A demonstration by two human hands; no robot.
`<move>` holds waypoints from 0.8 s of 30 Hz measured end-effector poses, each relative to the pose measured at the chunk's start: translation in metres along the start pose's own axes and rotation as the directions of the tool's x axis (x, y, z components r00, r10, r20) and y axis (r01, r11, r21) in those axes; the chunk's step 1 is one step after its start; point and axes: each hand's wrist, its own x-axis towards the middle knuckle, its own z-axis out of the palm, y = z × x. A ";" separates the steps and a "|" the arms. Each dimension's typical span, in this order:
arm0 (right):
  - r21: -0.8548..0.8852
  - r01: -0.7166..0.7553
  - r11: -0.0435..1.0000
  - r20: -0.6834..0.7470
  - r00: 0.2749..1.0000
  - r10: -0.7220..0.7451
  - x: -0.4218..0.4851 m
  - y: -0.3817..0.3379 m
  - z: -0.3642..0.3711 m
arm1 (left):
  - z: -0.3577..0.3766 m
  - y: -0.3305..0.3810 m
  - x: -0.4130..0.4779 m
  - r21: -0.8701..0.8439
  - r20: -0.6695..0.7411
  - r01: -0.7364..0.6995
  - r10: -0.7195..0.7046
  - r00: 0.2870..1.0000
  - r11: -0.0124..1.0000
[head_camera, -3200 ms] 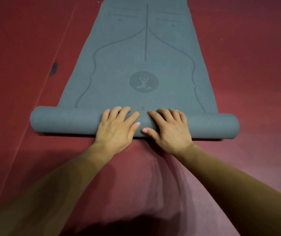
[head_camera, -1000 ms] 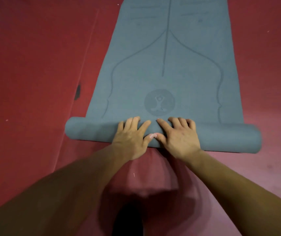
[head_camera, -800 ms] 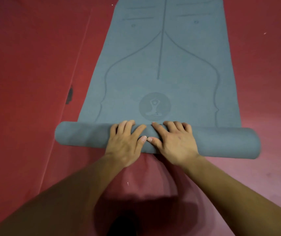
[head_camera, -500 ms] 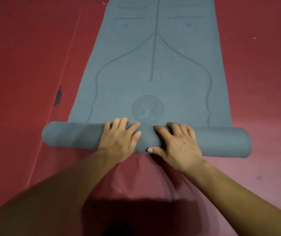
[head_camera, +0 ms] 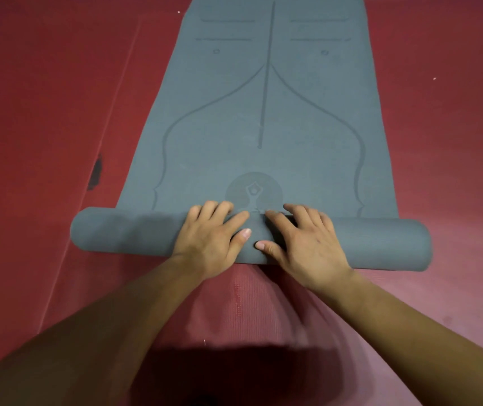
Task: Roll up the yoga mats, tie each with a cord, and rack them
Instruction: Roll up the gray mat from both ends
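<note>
The grey-blue yoga mat [head_camera: 219, 127] carries printed alignment markings: a long centre line, curved lines to either side, short bars at the far end, and a round emblem [head_camera: 253, 191] showing a seated figure with raised arms. The mat lies on the red floor [head_camera: 44, 112], its near end wound into a roll [head_camera: 123, 232] that stretches crosswise, while the rest runs flat away from the person.

Both grips sit side by side on the middle of the roll, just in front of the emblem. The left grip [head_camera: 209, 238] is released, palm down, fingers nearly straight and laid over the top of the roll. The right grip [head_camera: 304, 244] is the same, pressing flat with its fingers spread; the two thumbs lie near each other, apart. A dark mark [head_camera: 95, 171] shows on the floor left of the mat.
</note>
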 end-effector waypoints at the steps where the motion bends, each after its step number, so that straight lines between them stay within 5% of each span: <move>1: 0.017 0.013 1.000 -0.010 1.000 -0.013 0.000 -0.001 0.001 | 0.001 -0.003 0.004 -0.001 0.010 -0.001 0.001 1.000 1.000; 8: 0.009 -0.008 1.000 0.010 1.000 0.008 0.016 0.003 0.003 | 0.000 -0.009 0.026 -0.016 0.067 0.007 -0.006 0.998 1.000; 14: -0.007 -0.014 1.000 0.010 1.000 0.014 0.022 0.004 0.003 | 0.004 -0.007 0.015 -0.061 -0.020 -0.031 0.030 0.999 0.998; 24: -0.100 -0.104 0.989 0.068 0.991 0.111 0.021 0.009 -0.004 | 0.003 -0.023 0.043 -0.096 0.098 -0.062 0.071 0.993 0.993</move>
